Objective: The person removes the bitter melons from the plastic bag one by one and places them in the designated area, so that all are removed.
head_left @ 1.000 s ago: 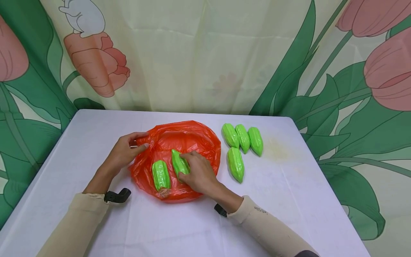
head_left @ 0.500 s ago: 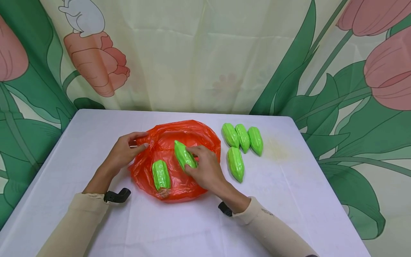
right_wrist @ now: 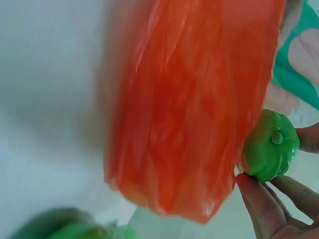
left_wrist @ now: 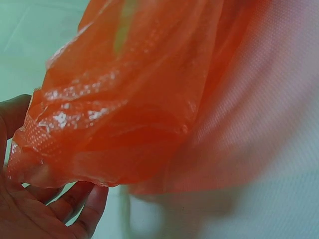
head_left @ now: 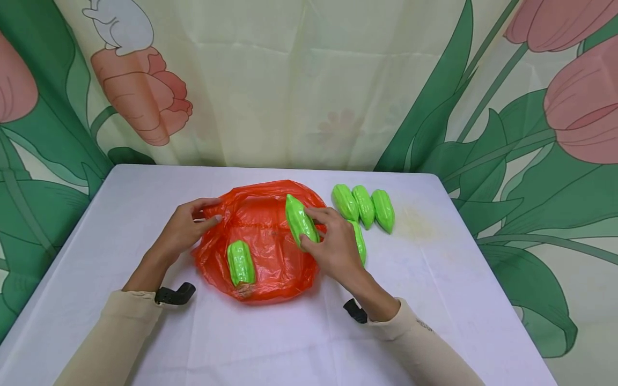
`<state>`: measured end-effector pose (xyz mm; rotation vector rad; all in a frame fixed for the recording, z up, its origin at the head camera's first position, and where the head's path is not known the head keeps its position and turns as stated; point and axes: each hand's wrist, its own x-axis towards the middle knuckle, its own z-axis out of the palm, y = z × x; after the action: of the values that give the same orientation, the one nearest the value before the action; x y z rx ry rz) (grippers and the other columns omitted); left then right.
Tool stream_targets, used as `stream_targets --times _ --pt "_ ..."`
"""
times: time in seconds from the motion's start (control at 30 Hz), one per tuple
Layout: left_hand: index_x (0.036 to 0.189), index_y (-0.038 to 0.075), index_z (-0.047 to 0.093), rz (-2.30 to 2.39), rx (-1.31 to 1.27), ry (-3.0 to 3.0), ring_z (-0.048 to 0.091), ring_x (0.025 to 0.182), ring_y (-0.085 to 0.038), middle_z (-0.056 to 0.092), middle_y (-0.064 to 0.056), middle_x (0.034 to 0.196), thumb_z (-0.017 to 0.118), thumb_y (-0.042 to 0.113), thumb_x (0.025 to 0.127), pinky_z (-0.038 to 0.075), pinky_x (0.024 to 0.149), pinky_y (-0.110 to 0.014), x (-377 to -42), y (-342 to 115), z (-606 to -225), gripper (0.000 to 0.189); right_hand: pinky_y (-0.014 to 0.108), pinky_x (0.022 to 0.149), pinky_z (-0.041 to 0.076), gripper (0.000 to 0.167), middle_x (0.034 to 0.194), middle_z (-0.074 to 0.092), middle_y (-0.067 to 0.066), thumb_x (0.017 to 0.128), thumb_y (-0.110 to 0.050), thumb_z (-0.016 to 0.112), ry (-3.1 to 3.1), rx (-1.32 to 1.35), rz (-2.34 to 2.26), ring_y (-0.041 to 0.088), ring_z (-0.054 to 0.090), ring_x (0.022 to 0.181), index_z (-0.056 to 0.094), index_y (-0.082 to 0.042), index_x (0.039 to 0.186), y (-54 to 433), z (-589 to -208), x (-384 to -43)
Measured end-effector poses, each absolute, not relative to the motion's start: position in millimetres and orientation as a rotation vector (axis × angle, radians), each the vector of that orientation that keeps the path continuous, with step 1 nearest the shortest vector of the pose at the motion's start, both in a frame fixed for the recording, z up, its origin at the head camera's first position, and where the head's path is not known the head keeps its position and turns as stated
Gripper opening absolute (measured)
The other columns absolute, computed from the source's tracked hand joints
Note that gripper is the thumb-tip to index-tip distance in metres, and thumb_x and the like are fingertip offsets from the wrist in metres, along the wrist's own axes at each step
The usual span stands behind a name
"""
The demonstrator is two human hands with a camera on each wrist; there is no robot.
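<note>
In the head view, a red plastic bag (head_left: 270,257) lies spread with its mouth facing up. My left hand (head_left: 185,228) holds the bag's left rim between thumb and fingers; the left wrist view shows fingertips (left_wrist: 97,201) at the film's edge. My right hand (head_left: 338,244) pinches a shiny, ridged green bitter melon (head_left: 300,217) over the bag's right side, its pointed end tilted up and away. The right wrist view shows that bitter melon's (right_wrist: 271,144) stem end beside the bag's wall. Another bitter melon (head_left: 240,262) lies inside the bag, near its front left.
Several more bitter melons (head_left: 383,210) lie on the white-covered table (head_left: 434,300) right of the bag; one (head_left: 359,241) is partly hidden behind my right hand. A curtain (head_left: 289,107) printed with tulips and a rabbit hangs behind the table.
My right hand has lifted the bitter melon from the bag's floor and carried it right and away, over the right rim. My left hand has stayed at the left rim.
</note>
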<state>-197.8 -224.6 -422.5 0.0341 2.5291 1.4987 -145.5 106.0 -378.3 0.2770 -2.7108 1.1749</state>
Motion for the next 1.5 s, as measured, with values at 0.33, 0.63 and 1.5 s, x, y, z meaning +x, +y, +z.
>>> stream_targets --times 0.33,0.63,1.5 --pt "0.159 0.012 0.049 1.491 0.028 2.524 0.054 0.134 -0.038 0.053 -0.019 0.157 0.068 0.027 0.105 0.061 0.09 -0.021 -199 -224 -423 0.059 0.043 0.091 0.064 0.054 0.135 0.068 0.011 0.086 -0.007 0.085 -2.663 0.152 1.229 0.028 0.073 0.119 0.07 -0.007 0.139 140 -370 -144" --pt "0.159 0.012 0.049 1.496 0.028 2.517 0.054 0.135 -0.038 0.052 -0.019 0.157 0.068 0.026 0.105 0.06 0.087 -0.018 -201 -225 -423 0.058 0.044 0.088 0.064 0.051 0.136 0.067 0.013 0.088 -0.011 0.085 -2.64 0.009 1.155 0.031 0.073 0.117 0.071 -0.005 0.137 173 -366 -139" --pt "0.158 0.013 0.051 1.513 0.033 2.523 0.055 0.133 -0.037 0.053 -0.018 0.157 0.067 0.024 0.106 0.056 0.083 -0.011 -202 -224 -427 0.056 0.05 0.095 0.063 0.054 0.143 0.064 0.022 0.09 -0.009 0.08 -2.773 -0.257 1.034 0.039 0.071 0.123 0.067 -0.003 0.142 243 -401 -124"
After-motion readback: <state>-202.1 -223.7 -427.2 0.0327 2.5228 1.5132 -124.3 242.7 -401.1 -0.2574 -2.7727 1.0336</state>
